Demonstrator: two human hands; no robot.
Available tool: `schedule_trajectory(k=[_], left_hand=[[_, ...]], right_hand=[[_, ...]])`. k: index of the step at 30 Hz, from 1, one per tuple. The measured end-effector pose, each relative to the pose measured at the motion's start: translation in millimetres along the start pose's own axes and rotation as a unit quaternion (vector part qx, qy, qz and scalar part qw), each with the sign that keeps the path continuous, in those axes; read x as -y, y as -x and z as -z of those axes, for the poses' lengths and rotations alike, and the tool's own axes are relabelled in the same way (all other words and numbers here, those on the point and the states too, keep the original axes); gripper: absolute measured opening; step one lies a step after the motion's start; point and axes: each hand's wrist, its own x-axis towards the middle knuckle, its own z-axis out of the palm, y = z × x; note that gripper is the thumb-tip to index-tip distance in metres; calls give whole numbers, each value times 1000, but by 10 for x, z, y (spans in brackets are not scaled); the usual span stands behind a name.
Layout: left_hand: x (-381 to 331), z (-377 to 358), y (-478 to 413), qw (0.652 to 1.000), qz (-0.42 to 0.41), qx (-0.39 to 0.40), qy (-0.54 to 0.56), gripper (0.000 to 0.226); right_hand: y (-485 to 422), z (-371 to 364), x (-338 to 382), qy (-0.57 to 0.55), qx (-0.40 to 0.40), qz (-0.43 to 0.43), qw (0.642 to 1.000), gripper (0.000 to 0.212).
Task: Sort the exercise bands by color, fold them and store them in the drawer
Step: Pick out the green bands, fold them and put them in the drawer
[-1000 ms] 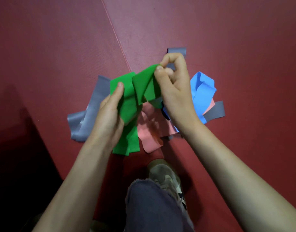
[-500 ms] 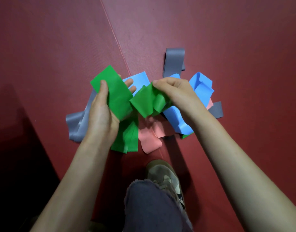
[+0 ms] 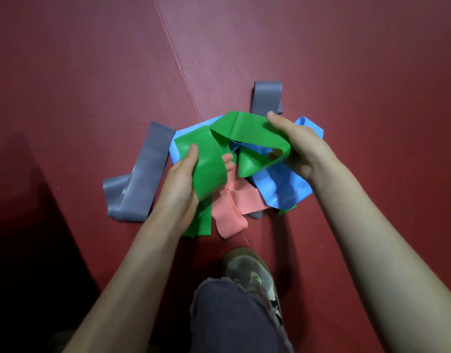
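Observation:
A green band (image 3: 247, 131) stretches in a twisted loop between both hands above a pile of bands on the red floor mat. My left hand (image 3: 180, 189) pinches its left end with the thumb on top. My right hand (image 3: 299, 146) grips the right part of the loop. Under it lie a blue band (image 3: 283, 189), a pink band (image 3: 229, 215), and a grey band (image 3: 138, 184) to the left. Another grey band (image 3: 267, 96) sticks out at the far side. No drawer is in view.
The red mat (image 3: 346, 59) has a seam (image 3: 178, 64) running diagonally toward the pile. My shoe (image 3: 250, 271) and trouser leg (image 3: 232, 322) are just below the pile. A dark shadowed area fills the lower left.
My hands have moved apart, and the bunched green band has opened into a wider loop. My right hand shifted right and a little farther away.

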Motion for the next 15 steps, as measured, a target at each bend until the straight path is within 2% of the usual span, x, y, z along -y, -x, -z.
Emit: schedule_trajectory(k=[3, 6, 10, 13, 15], left_hand=[[58, -67, -4, 1000, 10, 9, 14, 42], [89, -84, -12, 999, 16, 5, 31, 37], [111, -104, -18, 999, 25, -4, 24, 34], [133, -146, -34, 999, 31, -11, 26, 34], [145, -159, -49, 998, 38, -14, 57, 36]], right_hand=[[-2, 127, -141, 13, 0, -22, 1000, 13], [9, 235, -302, 100, 5, -6, 995, 6], [33, 277, -413, 195, 12, 33, 980, 23], [70, 241, -429, 197, 33, 35, 979, 27], [92, 194, -438, 161, 43, 37, 985, 32]])
